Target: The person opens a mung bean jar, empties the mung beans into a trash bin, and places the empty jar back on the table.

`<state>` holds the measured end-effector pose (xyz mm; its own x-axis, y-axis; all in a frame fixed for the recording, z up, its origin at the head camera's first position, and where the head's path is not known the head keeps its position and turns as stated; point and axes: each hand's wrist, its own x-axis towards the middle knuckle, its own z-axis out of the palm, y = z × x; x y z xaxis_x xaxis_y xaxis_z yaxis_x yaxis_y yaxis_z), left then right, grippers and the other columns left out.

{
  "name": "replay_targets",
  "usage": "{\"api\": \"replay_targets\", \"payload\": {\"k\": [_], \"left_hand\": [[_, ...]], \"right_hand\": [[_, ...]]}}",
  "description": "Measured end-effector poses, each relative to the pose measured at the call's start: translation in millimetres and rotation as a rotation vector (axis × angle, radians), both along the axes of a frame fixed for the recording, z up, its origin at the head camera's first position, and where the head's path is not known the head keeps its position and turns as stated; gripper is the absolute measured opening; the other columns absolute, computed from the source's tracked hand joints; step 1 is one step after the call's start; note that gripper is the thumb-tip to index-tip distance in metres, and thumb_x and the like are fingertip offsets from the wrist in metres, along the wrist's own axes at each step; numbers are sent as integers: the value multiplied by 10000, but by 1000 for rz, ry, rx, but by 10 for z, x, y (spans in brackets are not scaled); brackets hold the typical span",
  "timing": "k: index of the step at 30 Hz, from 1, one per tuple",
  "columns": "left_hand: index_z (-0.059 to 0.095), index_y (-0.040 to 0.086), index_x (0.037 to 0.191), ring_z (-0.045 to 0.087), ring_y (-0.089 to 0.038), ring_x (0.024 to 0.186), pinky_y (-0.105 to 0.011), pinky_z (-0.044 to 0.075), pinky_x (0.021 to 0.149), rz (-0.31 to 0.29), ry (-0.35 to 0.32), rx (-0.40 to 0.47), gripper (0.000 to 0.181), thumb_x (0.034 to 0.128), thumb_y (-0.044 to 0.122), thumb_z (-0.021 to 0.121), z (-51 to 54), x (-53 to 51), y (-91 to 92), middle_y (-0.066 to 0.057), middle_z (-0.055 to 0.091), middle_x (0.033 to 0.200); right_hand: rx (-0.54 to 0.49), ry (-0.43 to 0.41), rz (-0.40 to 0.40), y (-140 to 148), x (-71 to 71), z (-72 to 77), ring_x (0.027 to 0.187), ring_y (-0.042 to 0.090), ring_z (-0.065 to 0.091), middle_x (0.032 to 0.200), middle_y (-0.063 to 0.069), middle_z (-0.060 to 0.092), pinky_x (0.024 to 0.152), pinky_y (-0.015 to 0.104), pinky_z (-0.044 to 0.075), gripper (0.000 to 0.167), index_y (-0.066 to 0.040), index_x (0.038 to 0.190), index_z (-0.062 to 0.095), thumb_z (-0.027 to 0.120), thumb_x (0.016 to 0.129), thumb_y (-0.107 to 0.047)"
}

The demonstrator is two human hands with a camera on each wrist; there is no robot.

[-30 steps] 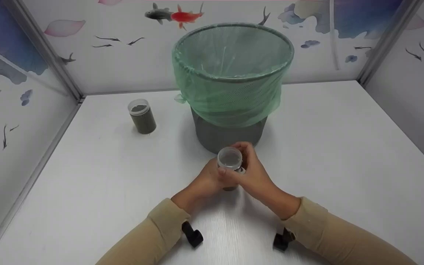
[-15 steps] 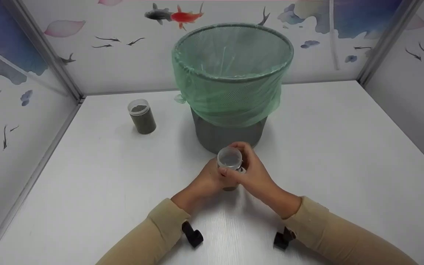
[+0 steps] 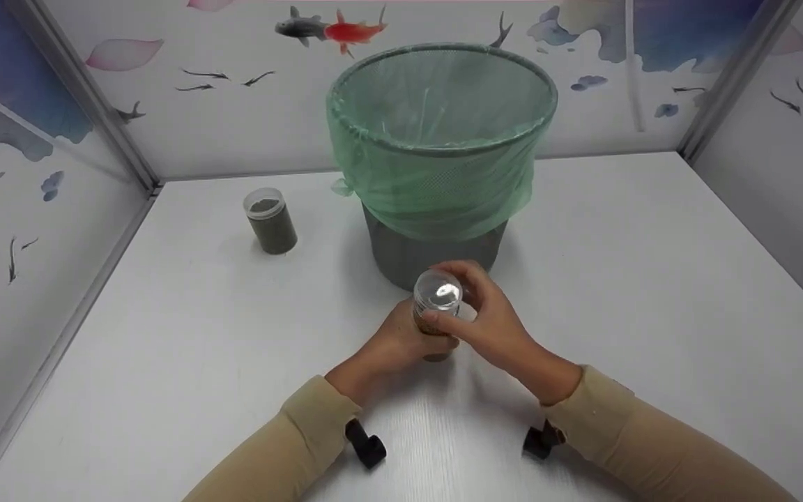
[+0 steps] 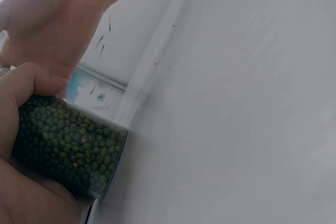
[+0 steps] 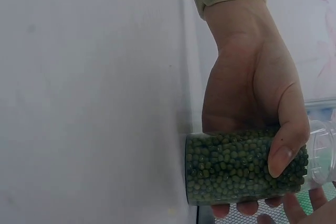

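A clear jar of green mung beans (image 5: 241, 169) stands upright near the front of the table, in front of the bin. My left hand (image 3: 394, 339) grips its body, with the thumb (image 5: 286, 153) across the side. At the top, my right hand (image 3: 492, 314) pinches the clear lid (image 3: 438, 289) between thumb and fingers. Whether the lid is fully apart from the jar's neck I cannot tell. The left wrist view has beans (image 4: 68, 142) filling the lower part of the jar, below my left fingers. A second similar jar (image 3: 272, 222) with dark contents stands at the back left.
A dark mesh bin (image 3: 433, 258) lined with a green bag (image 3: 443, 195) stands behind the hands. The white table (image 3: 164, 348) is enclosed by printed panels (image 3: 220, 125) at the back and sides.
My right hand has risen slightly with the clear lid, which now tilts and catches the light. My left hand stays in place round the jar.
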<state>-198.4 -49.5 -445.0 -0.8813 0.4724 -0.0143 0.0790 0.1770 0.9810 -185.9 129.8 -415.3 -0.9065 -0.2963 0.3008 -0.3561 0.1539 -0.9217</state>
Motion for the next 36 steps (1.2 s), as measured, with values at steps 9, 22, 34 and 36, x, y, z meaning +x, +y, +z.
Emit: {"api": "replay_targets", "payload": {"k": [9,22,34,36], "left_hand": [[545,20,1422,588,-173,1081,-305,499,911,-13,-32,43,644,831,36,798,-5,3,1,-65,642,1275],[635,85,1314,627,-140,1091,-374,481,1004,-6,5,-18,501,846,62,813,-5,-12,11,1,701,1160],[648,38,1270,637,-133,1080,-359,483,1012,-16,8,36,458,841,47,809,-15,-10,11,-69,723,1162],[642,38,1280,632,-131,1082,-352,483,1008,-16,12,37,471,840,54,810,-17,-10,11,-78,721,1166]], "right_hand": [[-27,11,16,88,-11,188,1345,181,593,1477,33,628,1164,384,427,622,-90,1495,608,837,917,-69],[-134,-44,22,285,-109,393,1310,218,620,1569,109,508,1061,271,508,756,-47,1579,497,803,894,50],[215,-102,92,681,-312,661,1322,382,610,1495,150,476,956,333,596,777,-104,1587,506,820,888,23],[322,-82,100,759,-349,681,1248,358,658,1463,164,501,956,377,602,765,-80,1563,505,835,879,17]]}}
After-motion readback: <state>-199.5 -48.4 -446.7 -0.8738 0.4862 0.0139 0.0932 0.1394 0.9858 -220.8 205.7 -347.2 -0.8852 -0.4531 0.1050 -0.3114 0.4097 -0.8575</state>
